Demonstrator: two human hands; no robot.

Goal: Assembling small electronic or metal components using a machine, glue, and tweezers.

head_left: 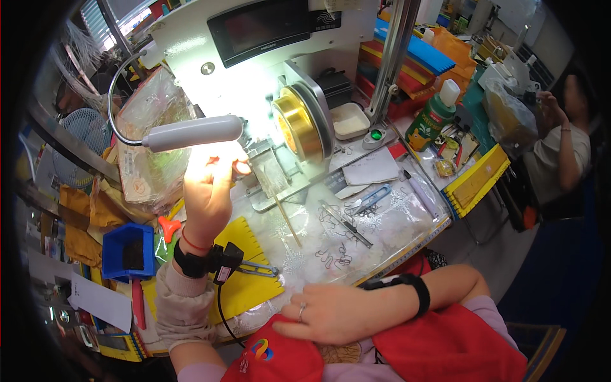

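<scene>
My left hand (210,191) is raised under the grey lamp head (191,132), in front of the white machine (184,54). Its fingers are curled together in strong glare, and what they hold, if anything, is washed out. Just right of them are a metal work rest (270,170) and a gold-coloured wheel (296,124). My right hand (331,313) lies across my red apron (439,344) by the table's front edge. That hand holds nothing visible, and its fingers lie loosely flat.
Small dark wire-like pieces (334,258), tweezers (347,224) and a blue-handled tool (371,199) lie on the table. A yellow mat (248,293) and blue bin (129,251) stand left. A green bottle (429,121) is right; beyond it sits another person (563,149).
</scene>
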